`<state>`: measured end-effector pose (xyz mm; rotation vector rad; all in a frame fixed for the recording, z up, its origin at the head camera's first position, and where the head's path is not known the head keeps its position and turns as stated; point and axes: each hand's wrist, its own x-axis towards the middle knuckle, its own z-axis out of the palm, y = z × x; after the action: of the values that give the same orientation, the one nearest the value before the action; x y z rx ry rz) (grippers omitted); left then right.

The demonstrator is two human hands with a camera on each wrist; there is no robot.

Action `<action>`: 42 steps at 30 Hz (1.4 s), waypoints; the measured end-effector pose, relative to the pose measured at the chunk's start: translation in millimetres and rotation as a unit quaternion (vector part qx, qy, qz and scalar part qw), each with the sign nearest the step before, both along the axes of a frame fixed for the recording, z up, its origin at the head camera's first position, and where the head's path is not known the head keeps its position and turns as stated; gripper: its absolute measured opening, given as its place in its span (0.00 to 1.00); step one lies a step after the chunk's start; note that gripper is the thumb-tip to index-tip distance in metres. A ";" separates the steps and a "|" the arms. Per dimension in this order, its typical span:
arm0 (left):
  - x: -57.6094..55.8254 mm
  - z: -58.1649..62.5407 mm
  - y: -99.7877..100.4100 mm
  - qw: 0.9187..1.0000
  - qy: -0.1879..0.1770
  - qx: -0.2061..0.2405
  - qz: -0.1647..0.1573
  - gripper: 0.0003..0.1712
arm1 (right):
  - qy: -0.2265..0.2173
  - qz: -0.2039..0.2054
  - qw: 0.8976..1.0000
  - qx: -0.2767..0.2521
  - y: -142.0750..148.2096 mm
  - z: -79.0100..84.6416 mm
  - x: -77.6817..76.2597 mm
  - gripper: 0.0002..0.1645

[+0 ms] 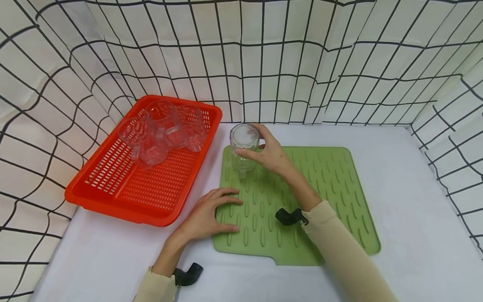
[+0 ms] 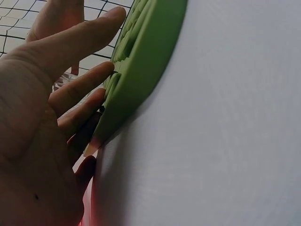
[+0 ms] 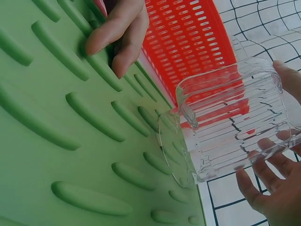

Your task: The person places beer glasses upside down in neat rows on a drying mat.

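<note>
Glass mug (image 1: 243, 140) in right hand (image 1: 272, 154)

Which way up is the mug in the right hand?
The mug is upside down: base uppermost in head view, rim facing the green mat in right wrist view.

You can read no text, label, brand, number or sign anywhere here, whether in your head view or in either wrist view.
</note>
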<state>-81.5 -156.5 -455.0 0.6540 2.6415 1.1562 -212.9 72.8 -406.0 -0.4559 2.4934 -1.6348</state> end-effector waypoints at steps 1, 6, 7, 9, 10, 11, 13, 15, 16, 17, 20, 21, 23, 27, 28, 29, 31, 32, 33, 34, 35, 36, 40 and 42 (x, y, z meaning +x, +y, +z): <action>0.1 -0.1 -0.1 1.000 0.000 0.000 0.000 0.35 | 0.000 0.001 1.000 -0.001 -0.5 -0.3 0.0 0.54; 0.0 -0.6 0.2 1.000 0.004 -0.001 -0.001 0.35 | -0.004 0.002 1.000 -0.006 -1.6 -1.2 1.3 0.53; -0.1 -0.6 0.3 1.000 0.004 -0.001 0.000 0.35 | -0.004 0.002 1.000 -0.007 -1.9 -1.3 1.5 0.53; -0.2 -0.6 0.5 1.000 0.004 -0.002 0.000 0.35 | -0.008 0.002 1.000 -0.009 -2.3 -1.7 2.2 0.53; -0.2 -0.5 0.5 1.000 0.004 -0.002 0.000 0.35 | -0.008 0.004 1.000 -0.010 -2.6 -2.1 2.1 0.53; -0.3 -0.5 0.6 1.000 0.004 -0.002 0.000 0.35 | -0.009 0.005 1.000 -0.012 -2.7 -2.6 1.9 0.53; -0.2 -0.6 0.4 1.000 0.004 -0.002 0.000 0.35 | -0.010 0.008 1.000 -0.014 -2.6 -4.2 1.7 0.53; -0.2 -0.7 0.1 1.000 0.004 -0.002 0.000 0.35 | -0.011 0.011 1.000 -0.017 -2.5 -5.7 1.4 0.52; -0.2 -0.9 -0.1 1.000 0.005 -0.003 -0.001 0.35 | -0.011 0.012 1.000 -0.018 -2.4 -6.2 1.4 0.52; -0.3 -0.9 -0.1 1.000 0.006 -0.002 -0.001 0.35 | -0.012 0.012 1.000 -0.020 -2.1 -6.6 1.3 0.52; -0.4 -0.7 0.1 1.000 0.008 -0.002 -0.002 0.35 | -0.018 0.015 0.999 -0.027 -1.0 -7.5 1.6 0.51; -0.5 -0.5 0.2 1.000 0.008 -0.002 -0.003 0.35 | -0.020 0.017 0.999 -0.031 -0.5 -7.7 1.7 0.50; -0.5 0.0 0.4 1.000 0.007 -0.001 -0.003 0.35 | -0.026 0.019 0.999 -0.037 0.4 -8.3 1.9 0.49; -0.4 0.3 -0.1 1.000 0.005 -0.002 -0.001 0.34 | -0.032 0.026 0.998 -0.043 1.8 -9.1 1.7 0.49; -0.5 0.2 0.0 1.000 0.004 -0.002 -0.001 0.34 | -0.031 0.027 0.998 -0.042 2.3 -9.0 1.6 0.49; -0.5 0.1 0.0 1.000 0.004 -0.003 0.000 0.34 | -0.031 0.027 0.998 -0.039 2.8 -8.9 1.5 0.49; -0.4 -0.1 0.1 1.000 0.003 -0.005 0.000 0.34 | -0.025 0.025 0.999 -0.033 3.9 -8.4 1.8 0.50; -0.4 -0.1 0.2 1.000 0.003 -0.005 0.001 0.34 | -0.024 0.023 0.999 -0.029 4.5 -7.9 2.2 0.51; -0.3 0.0 0.4 1.000 0.002 -0.005 0.001 0.34 | -0.021 0.021 0.999 -0.024 5.3 -7.4 2.6 0.51; -0.3 0.1 0.6 1.000 0.002 -0.005 0.001 0.34 | -0.018 0.020 0.999 -0.022 6.1 -6.6 3.1 0.51; -0.4 0.2 0.8 1.000 0.002 -0.005 0.002 0.34 | -0.016 0.018 1.000 -0.019 7.0 -5.8 3.8 0.52; -0.4 0.2 1.1 1.000 0.002 -0.006 0.002 0.34 | -0.014 0.016 1.000 -0.016 8.0 -5.1 4.5 0.52; -0.7 0.2 1.5 1.000 0.004 -0.006 0.004 0.33 | -0.003 0.011 1.000 -0.005 12.6 -3.1 7.6 0.52; -0.4 0.0 1.2 1.000 0.003 -0.006 0.007 0.32 | 0.000 0.009 1.000 -0.003 15.0 -3.1 9.0 0.52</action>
<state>-81.9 -155.3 -455.0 0.6383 2.6601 1.1422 -203.9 87.7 -409.0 -0.4779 2.4790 -1.6352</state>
